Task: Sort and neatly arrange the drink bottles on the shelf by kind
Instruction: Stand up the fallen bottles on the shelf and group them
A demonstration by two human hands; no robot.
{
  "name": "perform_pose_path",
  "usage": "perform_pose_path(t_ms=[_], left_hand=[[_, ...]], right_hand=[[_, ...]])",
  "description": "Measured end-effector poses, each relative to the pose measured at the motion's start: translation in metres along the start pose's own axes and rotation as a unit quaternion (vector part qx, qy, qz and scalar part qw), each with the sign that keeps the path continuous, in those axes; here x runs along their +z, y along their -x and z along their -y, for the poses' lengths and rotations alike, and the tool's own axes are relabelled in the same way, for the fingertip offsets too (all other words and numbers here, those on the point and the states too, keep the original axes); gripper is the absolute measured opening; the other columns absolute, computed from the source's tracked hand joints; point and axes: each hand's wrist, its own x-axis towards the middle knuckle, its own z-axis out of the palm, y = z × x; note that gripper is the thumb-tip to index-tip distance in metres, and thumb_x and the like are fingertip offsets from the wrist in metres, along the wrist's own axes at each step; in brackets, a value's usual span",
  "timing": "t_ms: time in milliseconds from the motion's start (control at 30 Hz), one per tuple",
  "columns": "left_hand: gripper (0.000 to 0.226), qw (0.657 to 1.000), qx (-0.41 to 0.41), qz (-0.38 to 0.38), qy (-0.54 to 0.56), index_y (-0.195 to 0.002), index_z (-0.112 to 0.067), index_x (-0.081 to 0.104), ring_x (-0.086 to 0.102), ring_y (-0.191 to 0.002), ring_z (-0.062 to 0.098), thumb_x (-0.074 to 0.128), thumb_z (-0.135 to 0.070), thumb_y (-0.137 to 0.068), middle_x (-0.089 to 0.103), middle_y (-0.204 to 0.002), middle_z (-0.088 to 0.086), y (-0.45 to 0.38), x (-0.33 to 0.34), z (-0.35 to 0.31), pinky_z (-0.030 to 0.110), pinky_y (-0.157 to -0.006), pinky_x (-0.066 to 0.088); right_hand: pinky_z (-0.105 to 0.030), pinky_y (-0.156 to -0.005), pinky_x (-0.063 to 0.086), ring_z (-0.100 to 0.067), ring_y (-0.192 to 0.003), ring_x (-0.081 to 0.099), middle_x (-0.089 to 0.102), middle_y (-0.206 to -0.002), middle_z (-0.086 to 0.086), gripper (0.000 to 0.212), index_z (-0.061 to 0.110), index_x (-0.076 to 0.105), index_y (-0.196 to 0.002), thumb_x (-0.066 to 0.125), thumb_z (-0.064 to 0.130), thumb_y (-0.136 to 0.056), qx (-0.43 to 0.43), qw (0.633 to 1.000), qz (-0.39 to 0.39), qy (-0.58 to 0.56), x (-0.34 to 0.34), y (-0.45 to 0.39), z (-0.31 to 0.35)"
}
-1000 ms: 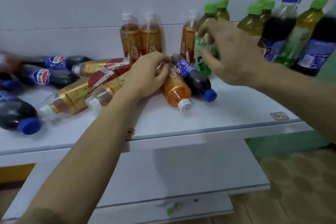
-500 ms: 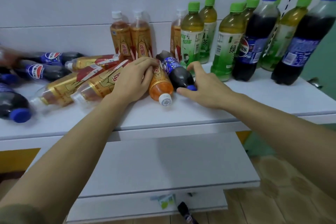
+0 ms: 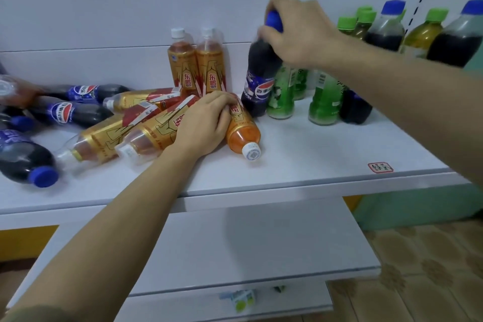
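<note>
My right hand [image 3: 300, 31] grips a cola bottle [image 3: 257, 81] by its blue cap and neck and holds it nearly upright, base at the white shelf [image 3: 313, 154] next to the green tea bottles [image 3: 324, 97]. My left hand [image 3: 206, 123] rests with curled fingers on a lying gold-and-red drink bottle [image 3: 241, 128] whose white cap points toward me. Several more gold bottles [image 3: 109, 136] lie in a heap to its left. Two gold bottles [image 3: 197, 65] stand upright at the back wall.
Several cola bottles [image 3: 70, 112] lie on their sides at the shelf's left end. Upright green tea and cola bottles [image 3: 386, 29] crowd the back right. A small label sticker [image 3: 380, 167] sits near the shelf's front right edge. A lower shelf [image 3: 235, 248] juts out below.
My right hand took the lying cola bottle by its cap and lifted it upright beside the green tea bottles. My left hand stayed on the gold bottles.
</note>
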Motion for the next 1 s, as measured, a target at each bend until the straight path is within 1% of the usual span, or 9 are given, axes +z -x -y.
perform_pose_path(t_ms=[100, 200, 367, 533, 667, 767, 833, 900, 1000], left_hand=[[0.035, 1.0, -0.002, 0.001, 0.013, -0.124, -0.012, 0.066, 0.06, -0.118, 0.021, 0.041, -0.022, -0.101, 0.065, -0.13, 0.005, 0.001, -0.001, 0.0, 0.036, -0.1, 0.049], [0.035, 1.0, 0.003, -0.003, 0.019, -0.123, -0.013, 0.066, 0.06, -0.117, 0.019, 0.041, -0.023, -0.101, 0.065, -0.129, 0.004, 0.001, 0.002, 0.003, 0.032, -0.099, 0.047], [0.03, 0.999, 0.015, -0.014, 0.037, -0.12, -0.014, 0.066, 0.059, -0.115, 0.018, 0.045, -0.02, -0.1, 0.066, -0.126, 0.003, -0.001, 0.007, 0.009, 0.029, -0.098, 0.045], [0.03, 0.998, 0.019, -0.015, 0.062, -0.118, -0.015, 0.066, 0.059, -0.114, 0.017, 0.046, -0.018, -0.097, 0.066, -0.124, 0.001, -0.003, 0.007, 0.01, 0.033, -0.099, 0.048], [0.03, 0.997, 0.02, -0.014, 0.078, -0.119, -0.015, 0.066, 0.058, -0.114, 0.018, 0.047, -0.015, -0.096, 0.065, -0.123, 0.001, -0.003, 0.005, 0.01, 0.034, -0.099, 0.048], [0.03, 0.996, 0.021, -0.013, 0.084, -0.117, -0.013, 0.066, 0.059, -0.111, 0.02, 0.046, -0.014, -0.094, 0.065, -0.12, 0.004, -0.002, 0.004, 0.01, 0.037, -0.099, 0.049], [0.029, 0.996, 0.024, -0.014, 0.091, -0.116, -0.009, 0.067, 0.059, -0.111, 0.021, 0.048, -0.009, -0.094, 0.065, -0.119, 0.006, -0.002, 0.003, 0.009, 0.037, -0.1, 0.049], [0.029, 0.994, 0.031, -0.016, 0.105, -0.116, -0.005, 0.067, 0.06, -0.111, 0.024, 0.05, -0.003, -0.093, 0.065, -0.119, 0.01, -0.001, 0.0, 0.008, 0.036, -0.1, 0.048], [0.038, 0.993, 0.018, -0.009, 0.114, -0.128, -0.005, 0.062, 0.055, -0.118, 0.02, 0.05, 0.001, -0.093, 0.059, -0.129, 0.008, 0.0, -0.007, 0.003, 0.023, -0.102, 0.041]], right_hand=[[-0.038, -0.073, 0.044, -0.028, -0.088, 0.053, 0.053, -0.107, -0.009, 0.03, 0.012, 0.054, -0.124, 0.054, 0.032, -0.102, 0.0, 0.998, 0.042, 0.036, 0.011, -0.041, 0.019], [-0.036, -0.065, 0.051, -0.023, -0.073, 0.054, 0.055, -0.104, -0.011, 0.022, 0.008, 0.054, -0.12, 0.056, 0.023, -0.103, 0.029, 0.993, 0.07, 0.085, 0.026, -0.07, 0.03], [-0.031, -0.049, 0.041, -0.026, -0.066, 0.058, 0.065, -0.101, -0.016, 0.028, 0.003, 0.058, -0.116, 0.063, 0.023, -0.098, 0.066, 0.98, 0.107, 0.157, 0.034, -0.084, 0.035], [-0.039, -0.06, 0.054, -0.03, -0.08, 0.058, 0.048, -0.109, -0.013, 0.049, 0.012, 0.037, -0.144, 0.057, 0.022, -0.101, 0.086, 0.99, 0.061, 0.094, 0.025, -0.064, 0.036], [-0.041, -0.066, 0.052, -0.031, -0.085, 0.059, 0.057, -0.106, -0.015, 0.047, 0.015, 0.037, -0.139, 0.055, 0.028, -0.098, 0.059, 0.996, 0.037, 0.051, 0.018, -0.029, 0.038], [-0.037, -0.072, 0.049, -0.032, -0.093, 0.059, 0.06, -0.103, -0.009, 0.045, 0.017, 0.043, -0.133, 0.057, 0.039, -0.096, 0.066, 0.994, 0.068, 0.057, 0.024, 0.005, 0.037], [-0.037, -0.081, 0.047, -0.027, -0.101, 0.059, 0.061, -0.111, -0.003, 0.052, 0.022, 0.045, -0.133, 0.06, 0.052, -0.093, 0.083, 0.988, 0.12, 0.043, 0.034, 0.03, 0.035], [-0.034, -0.081, 0.044, -0.022, -0.101, 0.058, 0.058, -0.116, 0.003, 0.066, 0.025, 0.042, -0.137, 0.06, 0.065, -0.088, 0.104, 0.979, 0.173, 0.019, 0.045, 0.057, 0.034], [-0.028, -0.071, 0.041, -0.015, -0.092, 0.054, 0.05, -0.1, 0.013, 0.087, 0.027, 0.032, -0.146, 0.062, 0.076, -0.08, 0.128, 0.969, 0.212, 0.015, 0.059, 0.093, 0.031]])
